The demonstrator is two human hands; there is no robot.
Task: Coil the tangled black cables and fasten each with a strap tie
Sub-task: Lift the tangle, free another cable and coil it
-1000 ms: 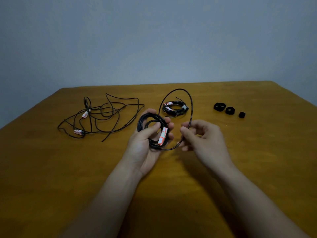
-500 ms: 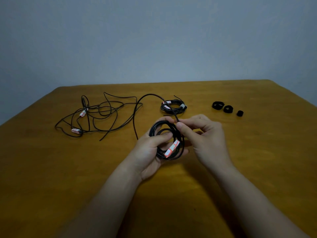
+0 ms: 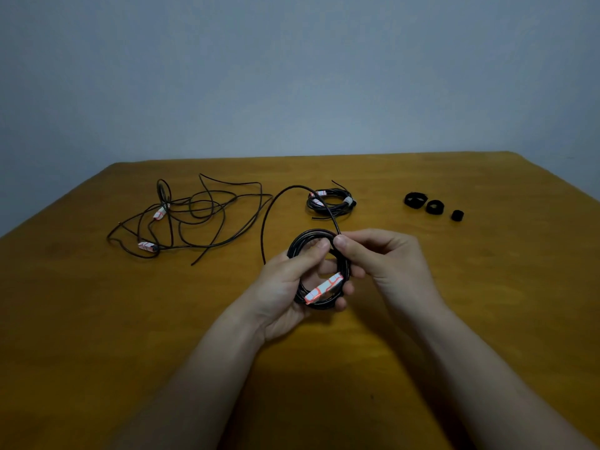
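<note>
My left hand (image 3: 285,287) grips a partly wound black cable coil (image 3: 341,261) with a white-and-red label, thumb pressed on its top. My right hand (image 3: 383,258) pinches the free cable strand at the coil's upper right. That loose strand (image 3: 266,219) arcs up and left, then drops behind my left hand. A finished coil (image 3: 331,203) fastened with a tie lies behind. A tangled black cable (image 3: 194,216) sprawls at the left. Three black strap ties (image 3: 433,206) sit in a row at the right.
Everything lies on a wooden table (image 3: 97,319) whose far edge meets a plain grey wall. Bare wood spreads in front of my arms and on the far right.
The loose loop swung from the right side of the coil over to the left. Both hands shifted right and my right hand closed in onto the coil's top.
</note>
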